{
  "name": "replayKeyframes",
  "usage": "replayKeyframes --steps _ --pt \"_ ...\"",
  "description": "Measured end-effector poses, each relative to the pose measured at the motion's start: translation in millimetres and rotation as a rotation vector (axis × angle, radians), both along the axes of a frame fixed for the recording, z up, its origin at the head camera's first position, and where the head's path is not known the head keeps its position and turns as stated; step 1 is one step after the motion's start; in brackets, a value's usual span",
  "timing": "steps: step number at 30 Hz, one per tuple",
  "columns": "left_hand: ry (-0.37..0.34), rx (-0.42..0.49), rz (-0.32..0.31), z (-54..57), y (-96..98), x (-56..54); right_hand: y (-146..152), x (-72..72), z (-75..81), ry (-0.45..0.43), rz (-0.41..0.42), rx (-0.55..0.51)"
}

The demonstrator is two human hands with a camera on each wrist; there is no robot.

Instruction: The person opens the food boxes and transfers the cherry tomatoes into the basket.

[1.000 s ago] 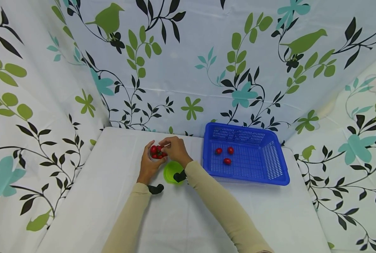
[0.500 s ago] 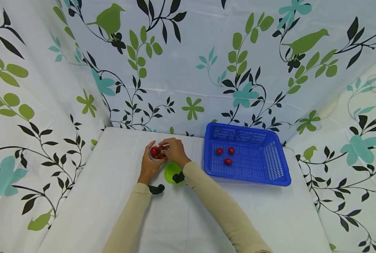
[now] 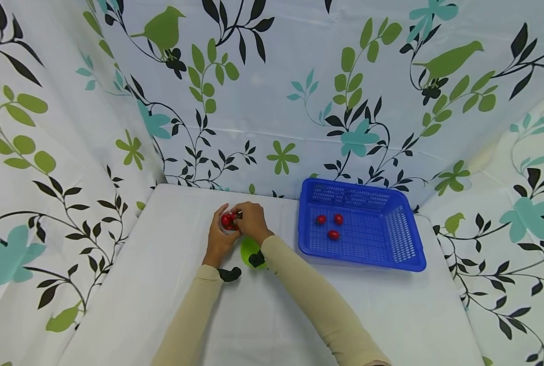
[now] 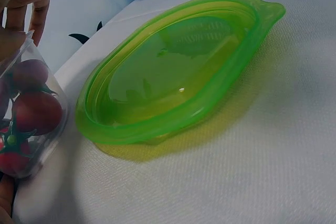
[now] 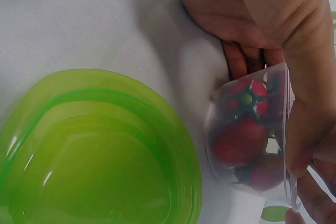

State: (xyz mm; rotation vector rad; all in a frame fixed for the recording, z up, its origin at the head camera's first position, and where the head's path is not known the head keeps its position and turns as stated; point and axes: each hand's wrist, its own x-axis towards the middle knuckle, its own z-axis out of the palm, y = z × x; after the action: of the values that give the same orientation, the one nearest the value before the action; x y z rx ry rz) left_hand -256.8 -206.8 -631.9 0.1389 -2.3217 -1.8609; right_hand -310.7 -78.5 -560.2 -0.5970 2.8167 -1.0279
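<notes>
My left hand (image 3: 220,242) holds a small clear plastic tub (image 5: 223,181) around its side, tilted in the wrist views. Inside are several red cherry tomatoes (image 5: 240,142) with green calyxes. My right hand (image 3: 254,223) reaches over the tub's mouth, fingers curled, its fingertips pinching a tomato (image 3: 233,216) at the top; its grip is partly hidden by the hand itself. In the right wrist view the thumb lies along the tub's rim. Close by on the table is a shallow green translucent lid (image 4: 202,102) with a corner tab, partly covered by my right wrist in the head view.
A blue perforated plastic basket (image 3: 363,262) stands to the right at the back, with three small red tomatoes (image 3: 333,235) on its floor. A white cloth covers the table (image 3: 253,320). Leaf-and-bird patterned curtains (image 3: 262,101) hang behind and along both sides.
My right fingers have drawn in closer over the tub's mouth, and fewer tomatoes show there. The left hand keeps its hold. The head view has shifted slightly, moving everything right.
</notes>
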Motion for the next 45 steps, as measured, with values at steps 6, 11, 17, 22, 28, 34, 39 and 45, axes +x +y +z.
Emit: replayKeyframes --steps 6,11,17,22,28,34,39,45 --pt "0.02 -0.015 0.003 -0.1 2.0 0.3 5 -1.2 0.3 -0.02 -0.008 -0.067" --pt "0.031 -0.015 0.002 -2.0 2.8 -0.1 11 -2.2 0.9 -0.025 -0.009 -0.097" --pt "0.014 -0.034 0.007 -2.6 3.5 0.0 18 -0.7 8.2 -0.022 0.013 -0.143" --pt "-0.006 -0.027 0.004 -1.3 3.6 0.7 24 -1.0 15.5 -0.027 0.006 -0.155" --pt "-0.014 -0.021 0.005 -0.4 4.2 1.4 32 -1.5 22.5 -0.026 0.002 -0.164" --pt "0.01 -0.018 0.005 -0.9 4.8 1.6 43 -3.1 28.0 -0.004 0.005 -0.175" --pt "0.013 -0.024 0.014 1.6 6.6 2.5 52 -5.2 31.7 -0.002 0.014 -0.183" --pt "-0.001 -0.022 0.016 3.1 6.9 3.0 64 -6.8 36.8 -0.005 -0.011 -0.193"
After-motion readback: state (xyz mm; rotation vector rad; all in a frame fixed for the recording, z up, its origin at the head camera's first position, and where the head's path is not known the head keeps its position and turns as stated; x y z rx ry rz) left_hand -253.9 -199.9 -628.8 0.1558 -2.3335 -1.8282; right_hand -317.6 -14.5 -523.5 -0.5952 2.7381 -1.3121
